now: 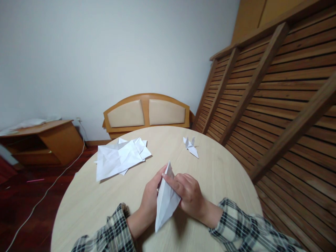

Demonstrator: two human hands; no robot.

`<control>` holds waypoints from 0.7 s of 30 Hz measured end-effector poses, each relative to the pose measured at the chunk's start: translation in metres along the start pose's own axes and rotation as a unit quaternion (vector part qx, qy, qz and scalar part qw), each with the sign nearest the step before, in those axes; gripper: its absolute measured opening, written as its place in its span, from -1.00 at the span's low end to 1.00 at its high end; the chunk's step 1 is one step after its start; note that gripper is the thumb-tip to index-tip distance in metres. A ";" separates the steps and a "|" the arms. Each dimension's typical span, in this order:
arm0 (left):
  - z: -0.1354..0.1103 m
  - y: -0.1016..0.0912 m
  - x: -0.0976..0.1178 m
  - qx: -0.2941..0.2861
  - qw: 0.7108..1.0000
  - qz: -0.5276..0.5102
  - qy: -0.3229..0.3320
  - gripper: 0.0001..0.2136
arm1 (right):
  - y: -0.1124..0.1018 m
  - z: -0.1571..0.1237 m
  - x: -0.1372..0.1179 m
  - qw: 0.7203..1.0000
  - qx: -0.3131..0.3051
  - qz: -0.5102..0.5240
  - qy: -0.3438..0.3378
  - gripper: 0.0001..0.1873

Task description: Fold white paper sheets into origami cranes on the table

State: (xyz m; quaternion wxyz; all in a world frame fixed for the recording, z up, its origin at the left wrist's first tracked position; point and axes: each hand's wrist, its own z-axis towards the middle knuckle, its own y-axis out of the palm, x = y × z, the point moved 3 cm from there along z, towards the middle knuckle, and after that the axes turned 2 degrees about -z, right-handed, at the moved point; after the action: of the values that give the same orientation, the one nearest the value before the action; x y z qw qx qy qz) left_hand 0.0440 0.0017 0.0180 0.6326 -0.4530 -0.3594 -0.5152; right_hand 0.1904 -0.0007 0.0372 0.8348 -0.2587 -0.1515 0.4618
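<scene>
A folded sheet of white paper (166, 203), long and pointed at both ends, is held up over the near part of the round table. My left hand (151, 194) grips it from the left, its fingers partly hidden behind the paper. On the other side my right hand (189, 190) is closed on it, with the thumb along its upper face and the other fingers curled. Farther off, to the right, a small white origami crane (191, 147) rests on the tabletop.
Creased white sheets (119, 157) lie in a pile at the table's (86, 210) back left. Behind stands a padded wooden headboard (147, 96). Slatted wooden panels (262, 91) lean at the right. A low cabinet (60, 140) and a white cable (49, 187) are at the left.
</scene>
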 end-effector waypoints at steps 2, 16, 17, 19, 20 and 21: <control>0.001 -0.001 0.003 -0.009 1.000 0.006 -0.001 -0.69 | 0.000 0.000 0.001 1.000 -0.002 -0.007 0.009 -0.21; 0.012 -0.013 0.015 -0.023 0.999 0.003 0.024 -0.55 | -0.002 -0.001 0.023 0.994 -0.029 0.057 0.088 -0.23; 0.012 -0.013 0.013 -0.022 0.999 0.001 0.025 -0.51 | -0.002 -0.001 0.024 0.993 -0.027 0.067 0.090 -0.23; 0.014 -0.014 0.007 -0.020 0.999 0.002 0.029 -0.48 | 0.000 -0.002 0.026 0.991 -0.023 0.082 0.101 -0.26; 0.014 -0.015 0.004 -0.019 0.999 0.000 0.034 -0.48 | 0.000 -0.002 0.027 0.990 -0.023 0.090 0.110 -0.28; 0.015 -0.015 0.001 -0.018 0.999 -0.003 0.038 -0.47 | 0.001 -0.003 0.028 0.987 -0.023 0.101 0.121 -0.31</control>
State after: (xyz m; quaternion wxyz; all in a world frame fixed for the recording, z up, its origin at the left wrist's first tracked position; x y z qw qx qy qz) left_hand 0.0293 0.0150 0.0266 0.6359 -0.4438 -0.3271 -0.5401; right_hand 0.2058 0.0228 0.0351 0.7899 -0.3454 -0.0330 0.5056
